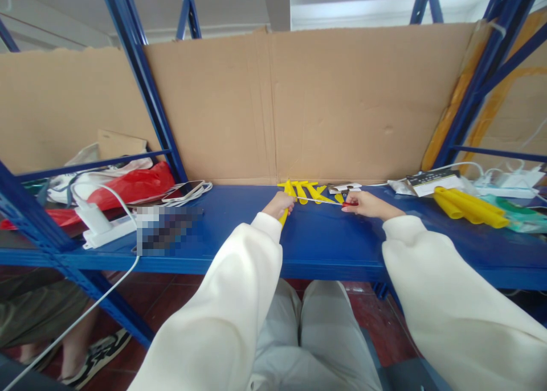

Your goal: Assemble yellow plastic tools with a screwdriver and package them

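My left hand [280, 205] is closed around a yellow piece [285, 214], whose ends stick out above and below the fist. In my right hand [358, 204] I grip the red handle of a thin tool with a long silver shaft [320, 201], which looks like a screwdriver. The shaft lies nearly level between the hands, its far end at the yellow piece; whether it touches or enters it I cannot tell. Just beyond the hands, several loose yellow pieces [318, 194] lie on the blue shelf [239, 225].
A cardboard panel [342, 106] closes off the back. At left are a power strip [111, 228], a phone [183, 190] with cable, and a red bag [132, 186]. Rolled yellow sheets [468, 207] and packets lie right. Another person's shoe [100, 357] shows below.
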Motion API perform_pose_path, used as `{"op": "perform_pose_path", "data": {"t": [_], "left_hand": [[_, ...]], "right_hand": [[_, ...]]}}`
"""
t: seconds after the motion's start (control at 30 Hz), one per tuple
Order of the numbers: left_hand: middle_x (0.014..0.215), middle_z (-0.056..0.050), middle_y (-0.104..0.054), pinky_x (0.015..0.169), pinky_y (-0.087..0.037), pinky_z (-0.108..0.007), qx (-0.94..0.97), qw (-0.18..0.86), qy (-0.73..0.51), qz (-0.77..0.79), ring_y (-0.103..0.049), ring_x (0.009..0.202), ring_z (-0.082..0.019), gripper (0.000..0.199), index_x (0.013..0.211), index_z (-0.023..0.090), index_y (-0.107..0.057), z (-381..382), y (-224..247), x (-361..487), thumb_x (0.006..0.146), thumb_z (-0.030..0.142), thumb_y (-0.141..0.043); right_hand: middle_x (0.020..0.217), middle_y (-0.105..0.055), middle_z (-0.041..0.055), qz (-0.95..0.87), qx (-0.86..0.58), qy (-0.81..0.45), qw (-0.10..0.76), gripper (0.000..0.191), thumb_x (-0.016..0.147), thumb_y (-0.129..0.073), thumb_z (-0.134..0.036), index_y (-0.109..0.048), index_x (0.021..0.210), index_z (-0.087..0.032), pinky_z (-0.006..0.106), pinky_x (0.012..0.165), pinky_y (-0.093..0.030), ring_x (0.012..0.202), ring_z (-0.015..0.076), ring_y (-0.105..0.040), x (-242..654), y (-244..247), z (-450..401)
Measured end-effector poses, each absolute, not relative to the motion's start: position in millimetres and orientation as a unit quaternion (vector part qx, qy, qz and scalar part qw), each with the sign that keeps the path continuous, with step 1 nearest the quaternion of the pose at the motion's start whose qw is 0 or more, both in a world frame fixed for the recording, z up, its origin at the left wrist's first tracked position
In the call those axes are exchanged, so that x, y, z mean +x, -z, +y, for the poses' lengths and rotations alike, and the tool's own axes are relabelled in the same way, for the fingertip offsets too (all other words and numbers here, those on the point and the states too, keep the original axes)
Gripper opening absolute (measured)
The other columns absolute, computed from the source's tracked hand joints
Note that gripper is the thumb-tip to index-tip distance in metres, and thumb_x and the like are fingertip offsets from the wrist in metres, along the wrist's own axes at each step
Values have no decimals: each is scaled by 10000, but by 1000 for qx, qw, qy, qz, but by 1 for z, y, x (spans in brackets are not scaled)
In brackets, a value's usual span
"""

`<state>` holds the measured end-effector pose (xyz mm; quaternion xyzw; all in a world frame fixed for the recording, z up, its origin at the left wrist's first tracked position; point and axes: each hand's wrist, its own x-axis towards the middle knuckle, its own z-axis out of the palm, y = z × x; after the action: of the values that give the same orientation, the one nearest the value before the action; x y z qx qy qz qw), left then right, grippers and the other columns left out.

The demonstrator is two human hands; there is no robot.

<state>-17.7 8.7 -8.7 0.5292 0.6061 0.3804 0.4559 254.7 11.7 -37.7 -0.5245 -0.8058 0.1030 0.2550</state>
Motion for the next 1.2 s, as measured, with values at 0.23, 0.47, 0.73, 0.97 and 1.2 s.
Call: {"op": "perform_pose_path", "data": {"t": [0.23, 0.47, 0.73, 0.97, 1.2], "left_hand": [[429, 78, -404, 443, -289, -204, 528, 454, -380, 609, -369, 388, -72, 189, 750, 122, -587, 9, 9, -18, 905, 17, -561], [438, 78, -407, 434, -270, -198, 530, 458, -380, 604, -352, 384, -62, 216, 727, 128, -568, 7, 8, -17, 914, 19, -561], [436, 74, -410, 443, -271, -205, 530, 452, -384, 606, -357, 393, -65, 252, 689, 148, -531, 9, 10, -17, 891, 5, -579], [452, 78, -414, 454, -284, -206, 526, 456, -382, 608, -367, 398, -67, 191, 731, 139, -562, 11, 11, -18, 881, 37, -622], [424, 79, -399, 438, -275, -202, 535, 454, -375, 606, -358, 387, -69, 187, 759, 137, -568, 10, 11, -17, 904, 19, -562]], "right_hand": [[656, -642, 48, -813, -526, -97, 229, 439, 750, -603, -645, -594, 681, -212, 328, 616, -429, 633, 198, -566, 255, 36, 13], [657, -612, 17, -798, -518, -112, 286, 514, 600, -729, -678, -482, 697, -238, 311, 616, -436, 658, 188, -569, 255, 42, 15], [598, -626, 41, -810, -523, -135, 229, 515, 723, -600, -729, -584, 672, -218, 317, 563, -425, 572, 185, -565, 255, 36, 9], [638, -633, 17, -811, -515, -112, 255, 512, 650, -673, -721, -563, 700, -223, 308, 585, -423, 618, 183, -566, 255, 40, 14], [623, -592, 12, -806, -518, -105, 267, 501, 658, -670, -705, -484, 695, -240, 314, 600, -417, 639, 192, -561, 254, 41, 13]]}}
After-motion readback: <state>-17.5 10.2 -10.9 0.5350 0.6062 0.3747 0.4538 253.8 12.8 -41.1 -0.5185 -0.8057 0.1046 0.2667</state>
